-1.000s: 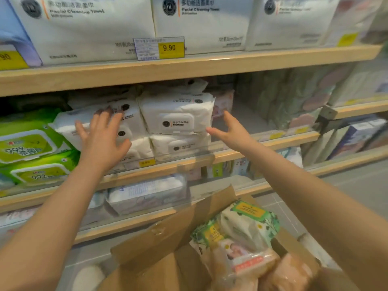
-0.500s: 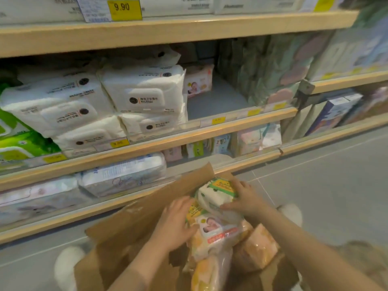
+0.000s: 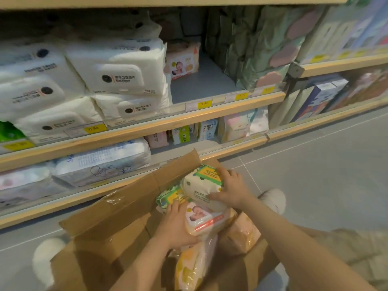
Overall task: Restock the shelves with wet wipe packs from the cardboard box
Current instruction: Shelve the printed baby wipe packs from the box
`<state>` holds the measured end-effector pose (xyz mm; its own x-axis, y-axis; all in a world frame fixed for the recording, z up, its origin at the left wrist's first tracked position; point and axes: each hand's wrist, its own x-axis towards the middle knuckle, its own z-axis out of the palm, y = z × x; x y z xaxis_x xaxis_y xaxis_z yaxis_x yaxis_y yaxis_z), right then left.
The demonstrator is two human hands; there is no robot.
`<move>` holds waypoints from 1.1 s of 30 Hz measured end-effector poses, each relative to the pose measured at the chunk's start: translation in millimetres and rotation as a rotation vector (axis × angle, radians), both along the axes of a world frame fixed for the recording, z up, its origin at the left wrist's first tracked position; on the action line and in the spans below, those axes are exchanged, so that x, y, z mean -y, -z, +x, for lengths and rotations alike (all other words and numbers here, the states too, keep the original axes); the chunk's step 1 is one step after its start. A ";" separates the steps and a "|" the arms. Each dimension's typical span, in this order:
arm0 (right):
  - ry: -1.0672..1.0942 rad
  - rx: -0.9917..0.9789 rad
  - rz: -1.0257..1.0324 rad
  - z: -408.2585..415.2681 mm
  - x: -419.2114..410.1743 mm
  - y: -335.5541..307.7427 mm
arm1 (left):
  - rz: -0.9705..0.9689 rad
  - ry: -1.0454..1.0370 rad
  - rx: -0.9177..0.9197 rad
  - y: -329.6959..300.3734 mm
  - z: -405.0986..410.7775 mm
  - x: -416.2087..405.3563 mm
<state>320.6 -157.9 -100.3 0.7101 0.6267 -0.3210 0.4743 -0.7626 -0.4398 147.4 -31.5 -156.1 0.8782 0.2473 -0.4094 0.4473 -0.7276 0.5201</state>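
Note:
An open cardboard box [image 3: 117,215] stands on the floor below me, holding several wet wipe packs. My right hand [image 3: 233,190] grips a cream pack with a green and yellow label [image 3: 201,185] at the top of the pile. My left hand [image 3: 176,225] holds the left side of an orange baby wipe pack [image 3: 206,220] lying just under it. More orange packs [image 3: 241,234] fill the box. On the middle shelf, a lone baby wipe pack [image 3: 182,61] stands at the back of a bare grey gap [image 3: 201,85].
Stacked white wipe packs [image 3: 117,70] fill the middle shelf left of the gap; green-patterned packs [image 3: 252,45] stand to its right. The lower shelf holds a large clear-wrapped pack [image 3: 100,160] and small packs [image 3: 186,133]. Grey floor [image 3: 325,164] spreads right. White shoes [image 3: 273,199] flank the box.
Both hands dropped from the white packs on the shelf into the box. The right hand closed on the cream pack, the left on the orange one, and my view tilted down.

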 end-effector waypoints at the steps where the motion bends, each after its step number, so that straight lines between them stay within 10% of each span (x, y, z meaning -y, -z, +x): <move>1: 0.009 -0.016 0.018 0.6 1.5 -1.4 | -0.001 -0.007 0.017 -2.8 -3.6 0.4; 33: -0.198 0.160 -0.144 28.3 57.8 -28.5 | 0.221 0.151 0.115 -43.6 -42.3 -40.5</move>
